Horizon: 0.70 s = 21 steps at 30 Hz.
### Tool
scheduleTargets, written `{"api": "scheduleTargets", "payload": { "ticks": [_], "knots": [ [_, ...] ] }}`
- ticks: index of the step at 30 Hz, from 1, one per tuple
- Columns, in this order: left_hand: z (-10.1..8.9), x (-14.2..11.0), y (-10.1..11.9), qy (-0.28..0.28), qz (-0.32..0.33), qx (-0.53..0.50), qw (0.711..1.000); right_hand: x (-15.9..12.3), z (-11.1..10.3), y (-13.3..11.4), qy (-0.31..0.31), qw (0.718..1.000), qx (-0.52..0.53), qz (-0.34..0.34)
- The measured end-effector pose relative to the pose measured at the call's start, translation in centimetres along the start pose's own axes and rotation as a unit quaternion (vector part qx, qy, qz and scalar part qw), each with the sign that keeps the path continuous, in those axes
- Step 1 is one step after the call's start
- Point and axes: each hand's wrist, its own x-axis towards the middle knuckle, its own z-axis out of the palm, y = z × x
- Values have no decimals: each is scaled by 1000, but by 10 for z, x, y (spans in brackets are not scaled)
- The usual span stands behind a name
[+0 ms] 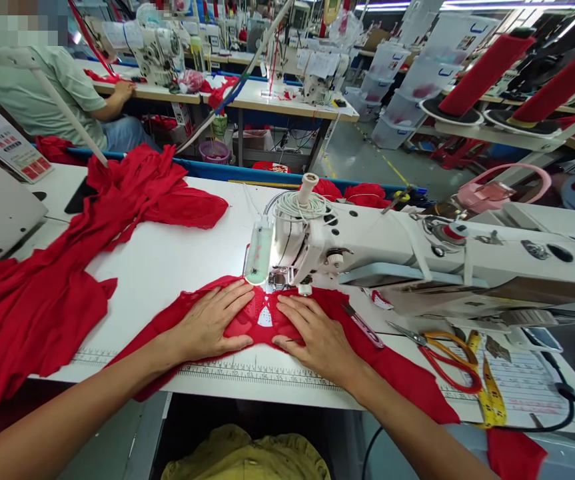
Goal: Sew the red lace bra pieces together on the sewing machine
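Note:
A red garment piece (pixel 240 323) lies spread under the needle area of a white sewing machine (pixel 377 240). At its middle is a small cut-out with crossed red strips, through which a white patterned patch shows. My left hand (pixel 217 317) rests flat on the cloth left of the cut-out, fingers stretched toward the presser foot (pixel 278 279). On the right side my right hand (pixel 317 333) presses flat on the same cloth, fingers extended. Neither hand grips anything. A translucent plastic guard (pixel 258 253) stands just beyond my left fingertips.
Heaped red fabric (pixel 67 273) covers the left of the table. Thread snips (pixel 364 325), orange-handled scissors (pixel 447 357) and a yellow tape measure (pixel 492 393) lie right of my right hand. Red thread cones (pixel 487 73) stand at upper right. A co-worker (pixel 62 93) sits at upper left.

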Motion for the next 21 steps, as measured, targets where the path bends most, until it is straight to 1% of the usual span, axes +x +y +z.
{"api": "scheduleTargets", "payload": {
  "ticks": [2, 4, 6, 8, 9, 10, 11, 12, 15, 18, 21],
  "knots": [
    [-1, 1, 1, 6, 9, 6, 1000, -1, -5, -2, -3, 1000, 2, -9],
    [-4, 0, 5, 20, 26, 18, 999, -7, -13, 0, 22, 1000, -3, -18],
    [-6, -4, 13, 50, 50, 29, 997, -19, -25, 9, 95, 995, -17, -11],
    [-6, -12, 26, 87, 71, 32, 993, -39, -37, 26, 184, 981, -46, 28],
    [-5, -18, 33, 102, 77, 29, 991, -50, -42, 37, 208, 974, -67, 59],
    [-4, -23, 39, 111, 79, 26, 990, -61, -45, 49, 215, 968, -96, 91],
    [-1, -28, 45, 115, 79, 22, 990, -72, -47, 62, 196, 967, -119, 113],
    [2, -33, 51, 115, 77, 18, 990, -83, -48, 73, 175, 968, -135, 121],
    [13, -41, 60, 102, 71, 17, 992, -103, -44, 100, 127, 974, -139, 124],
    [21, -42, 60, 96, 64, 37, 993, -108, -35, 110, 110, 975, -141, 132],
    [23, -42, 57, 93, 64, 69, 991, -105, -28, 111, 134, 965, -176, 144]
  ]
}}
